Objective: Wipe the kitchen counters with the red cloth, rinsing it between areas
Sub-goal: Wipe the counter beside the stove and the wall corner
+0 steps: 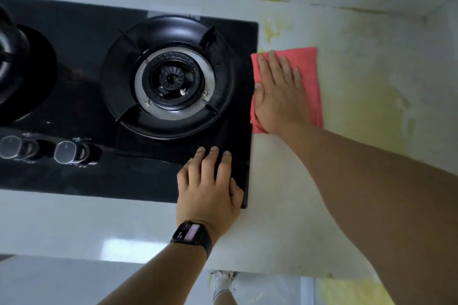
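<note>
Beside the gas hob's (pixel 124 96) right edge, the right hand (pixel 280 96) lies flat with fingers straight and spread, pressing the folded red cloth (pixel 311 74) onto the stained table (pixel 359 82). At the hob's near right corner, the left hand (pixel 209 188) rests palm down on the black glass, fingers relaxed, a smartwatch (pixel 190 234) on its wrist.

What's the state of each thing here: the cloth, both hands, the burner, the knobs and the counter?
red cloth: flat on counter, beside hob
right hand: open, pressing the cloth
left hand: open, resting on hob corner
burner: unlit, bare
knobs: setting unreadable
counter: yellow stains right of cloth
</note>
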Motion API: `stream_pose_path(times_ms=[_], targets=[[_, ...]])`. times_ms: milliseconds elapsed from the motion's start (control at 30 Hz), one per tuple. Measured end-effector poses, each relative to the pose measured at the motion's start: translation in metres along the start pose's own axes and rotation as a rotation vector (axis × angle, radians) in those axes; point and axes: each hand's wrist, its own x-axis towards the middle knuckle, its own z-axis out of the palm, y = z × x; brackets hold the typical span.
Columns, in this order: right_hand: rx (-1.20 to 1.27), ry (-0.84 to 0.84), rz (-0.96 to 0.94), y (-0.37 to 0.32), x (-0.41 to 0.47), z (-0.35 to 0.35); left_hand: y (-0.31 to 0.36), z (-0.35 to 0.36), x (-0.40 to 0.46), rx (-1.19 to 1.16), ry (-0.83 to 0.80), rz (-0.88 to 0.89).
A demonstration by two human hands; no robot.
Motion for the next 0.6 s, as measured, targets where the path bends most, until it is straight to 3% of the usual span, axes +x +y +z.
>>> stream_pose_path(times_ms=[333,600], targets=[[0.0,-0.03,0.042,0.006,0.068,-0.011,-0.001,0.003,0.001,0.004,0.023,0.008],[0.009,-0.05,0.06,0.0,0.019,-0.008,0.0,0.001,0.001,-0.014,0.03,-0.01]])
